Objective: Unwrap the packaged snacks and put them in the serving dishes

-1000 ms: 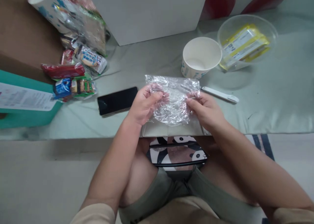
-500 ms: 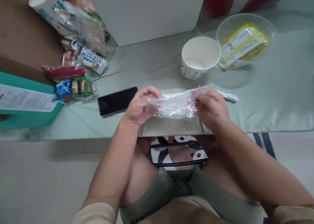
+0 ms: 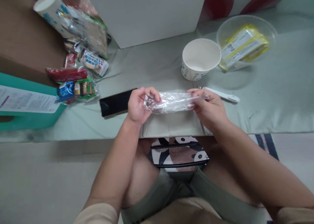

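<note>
A crinkled clear plastic wrapper (image 3: 171, 103) is stretched sideways above the table's front edge. My left hand (image 3: 141, 104) pinches its left end, and my right hand (image 3: 209, 106) grips the right end between thumb and fingers. Whether anything lies inside the plastic I cannot tell. Just behind my left hand lies a black phone (image 3: 115, 103), partly covered by it. Beyond my right hand is a slim white tool (image 3: 224, 95), its left part close to my fingers. A white paper cup (image 3: 198, 55) with blue marks stands upright behind the wrapper.
A clear round tub (image 3: 271, 37) with yellow packets (image 3: 245, 44) is at back right. Packaged snacks (image 3: 92, 62) and stacked paper cups (image 3: 51, 13) crowd the left, beside a cardboard box (image 3: 22, 41) and a teal box (image 3: 31, 121). A white box (image 3: 152, 14) stands behind.
The plastic has been drawn into a narrower, flatter strip between my hands. My right hand has shifted slightly left, showing more of the white tool. The view has moved a little.
</note>
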`<state>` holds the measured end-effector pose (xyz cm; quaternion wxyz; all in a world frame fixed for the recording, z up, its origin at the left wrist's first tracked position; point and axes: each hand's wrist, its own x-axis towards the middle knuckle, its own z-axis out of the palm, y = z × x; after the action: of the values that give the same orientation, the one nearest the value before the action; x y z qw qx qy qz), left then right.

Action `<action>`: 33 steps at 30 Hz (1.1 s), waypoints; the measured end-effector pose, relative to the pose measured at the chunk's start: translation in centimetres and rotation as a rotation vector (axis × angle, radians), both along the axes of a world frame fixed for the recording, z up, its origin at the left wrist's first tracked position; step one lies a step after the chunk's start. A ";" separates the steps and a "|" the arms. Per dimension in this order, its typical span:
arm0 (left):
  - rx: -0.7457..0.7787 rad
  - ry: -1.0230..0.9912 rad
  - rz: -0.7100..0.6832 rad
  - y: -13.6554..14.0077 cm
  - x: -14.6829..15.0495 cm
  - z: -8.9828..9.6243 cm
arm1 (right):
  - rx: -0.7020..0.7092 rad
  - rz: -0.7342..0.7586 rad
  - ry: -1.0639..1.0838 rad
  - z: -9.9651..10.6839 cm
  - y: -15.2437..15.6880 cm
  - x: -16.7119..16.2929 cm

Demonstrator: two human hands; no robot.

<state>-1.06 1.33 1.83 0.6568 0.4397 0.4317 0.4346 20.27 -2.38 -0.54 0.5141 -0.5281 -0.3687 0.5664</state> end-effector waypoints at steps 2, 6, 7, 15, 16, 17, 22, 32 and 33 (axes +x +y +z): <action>0.009 0.015 0.023 0.1 -0.1 0.0 | -0.011 -0.002 0.010 0.0 0.1 0.2; 0.060 0.081 0.072 0.2 -0.6 -0.4 | 0.031 -0.073 -0.050 -0.3 0.3 1.0; 0.077 0.110 0.045 0.1 -0.7 -0.4 | 0.078 -0.106 -0.096 -0.4 0.3 1.3; 0.135 0.349 -0.493 -1.1 0.0 -0.2 | 0.287 -0.031 -0.216 0.1 1.0 4.4; 0.142 0.356 -0.532 -1.2 0.2 -0.2 | 0.209 0.087 -0.163 0.3 1.1 4.5; 0.150 0.364 -0.562 -1.2 0.4 -0.2 | 0.129 0.249 -0.122 0.5 1.1 4.5; 0.211 0.463 -0.495 -1.2 0.8 -0.5 | -0.034 0.852 -0.322 1.9 0.5 3.2; 0.787 0.721 -0.034 -3.7 3.3 -0.6 | 0.034 0.649 -0.377 2.0 -0.1 1.8; 0.741 0.702 -0.108 -3.7 3.5 -0.7 | 0.065 0.638 -0.355 2.1 -0.2 1.6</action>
<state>2.43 -2.38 1.17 0.2940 0.7840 0.4200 0.3501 21.90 -2.57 1.54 0.2562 -0.4601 -0.6162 0.5856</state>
